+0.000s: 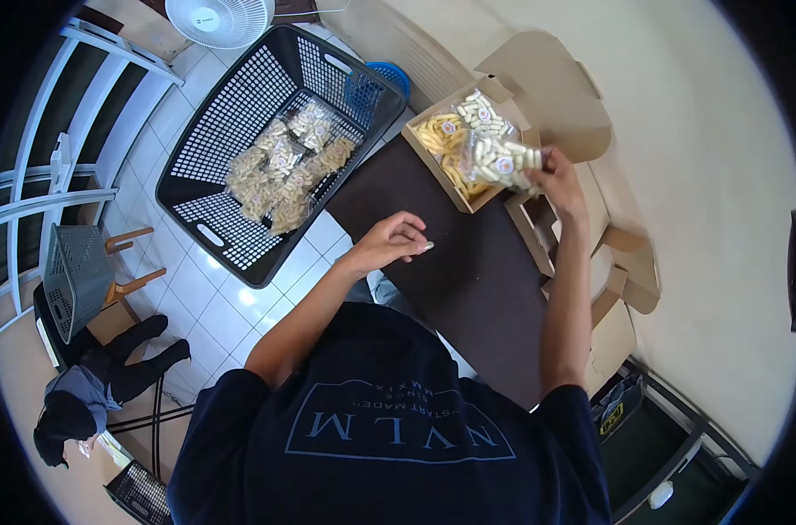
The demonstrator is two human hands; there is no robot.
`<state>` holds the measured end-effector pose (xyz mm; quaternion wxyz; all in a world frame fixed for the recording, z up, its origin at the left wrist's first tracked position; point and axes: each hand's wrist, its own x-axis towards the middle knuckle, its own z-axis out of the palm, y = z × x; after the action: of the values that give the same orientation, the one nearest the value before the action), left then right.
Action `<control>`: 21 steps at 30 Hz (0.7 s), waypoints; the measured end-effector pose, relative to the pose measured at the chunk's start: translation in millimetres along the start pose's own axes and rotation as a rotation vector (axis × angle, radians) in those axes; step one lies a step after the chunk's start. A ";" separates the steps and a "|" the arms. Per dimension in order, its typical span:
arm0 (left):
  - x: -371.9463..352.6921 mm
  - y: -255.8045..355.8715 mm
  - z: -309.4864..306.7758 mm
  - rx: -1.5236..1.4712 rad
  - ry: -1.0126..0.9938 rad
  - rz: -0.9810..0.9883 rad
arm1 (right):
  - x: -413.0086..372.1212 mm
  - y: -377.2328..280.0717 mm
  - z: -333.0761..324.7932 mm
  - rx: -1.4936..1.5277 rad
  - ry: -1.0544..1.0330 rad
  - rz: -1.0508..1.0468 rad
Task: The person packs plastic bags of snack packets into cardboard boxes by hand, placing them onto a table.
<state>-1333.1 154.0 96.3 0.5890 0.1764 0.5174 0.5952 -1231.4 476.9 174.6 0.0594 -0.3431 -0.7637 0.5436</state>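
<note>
My right hand (pixel 560 181) pinches the edge of a clear plastic bag of pale stick-shaped snacks (pixel 499 161) with a round label. This bag hangs over the front right part of an open cardboard box (pixel 468 206). Inside the box lie a bag of yellow snacks (pixel 440 131) and a bag of pale snacks (pixel 480 109); more yellow pieces show partly under the held bag. Above the dark brown table (pixel 398 188), my left hand (pixel 392 241) is loosely curved with fingers apart, holding nothing visible.
Left of the table stands a large black crate (pixel 210 219) with several snack bags (pixel 284 171). More open cardboard boxes (pixel 621 262) line the right side by the wall. A white fan (pixel 218 19) stands at the back. Another person (pixel 87 394) is at the lower left.
</note>
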 end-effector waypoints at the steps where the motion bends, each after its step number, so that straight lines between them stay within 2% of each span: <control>1: -2.2 0.7 -8.9 0.048 -0.045 -0.023 | 22.9 4.9 -10.8 -0.004 0.001 0.003; 3: -7.8 4.6 -24.5 0.079 -0.053 -0.013 | 66.8 21.5 -23.3 -0.287 -0.099 -0.036; 4: -10.0 6.9 -32.5 0.112 -0.045 -0.011 | 82.6 22.0 -23.7 -0.290 -0.099 -0.032; 6: -15.1 15.8 -46.4 0.177 -0.030 -0.028 | 108.2 20.8 -22.5 -0.627 -0.243 0.029; 7: -17.4 19.8 -52.7 0.175 -0.033 -0.029 | 116.7 21.3 -18.9 -0.628 -0.243 0.033; 9: -20.8 26.7 -64.3 0.226 -0.018 -0.042 | 128.1 20.3 -6.0 -0.997 -0.146 -0.061; 10: -23.4 31.3 -68.3 0.252 -0.003 -0.051 | 128.6 19.7 2.3 -0.999 -0.148 -0.057; 12: -26.8 35.3 -81.0 0.294 -0.001 -0.045 | 123.3 19.0 22.2 -1.069 0.193 -0.061; 13: -28.2 36.9 -88.5 0.340 0.003 -0.035 | 118.2 16.9 31.0 -1.071 0.189 -0.063; 15: -30.7 39.1 -106.4 0.323 0.001 -0.020 | 99.5 15.3 48.9 -0.878 0.315 -0.117; 17: -32.8 41.7 -127.4 0.300 0.042 0.007 | 86.0 18.3 68.1 -0.855 0.309 -0.067; 19: -35.0 53.4 -147.7 0.225 0.186 -0.002 | 86.5 38.6 85.2 -0.873 0.572 -0.106; 21: -35.1 52.4 -179.5 0.219 0.316 0.116 | 84.1 44.2 100.0 -1.058 0.641 -0.106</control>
<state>-1498.8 61.7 81.3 0.4423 0.1734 0.6539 0.5888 -1321.2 455.2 72.2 0.1346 -0.4337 -0.8899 -0.0422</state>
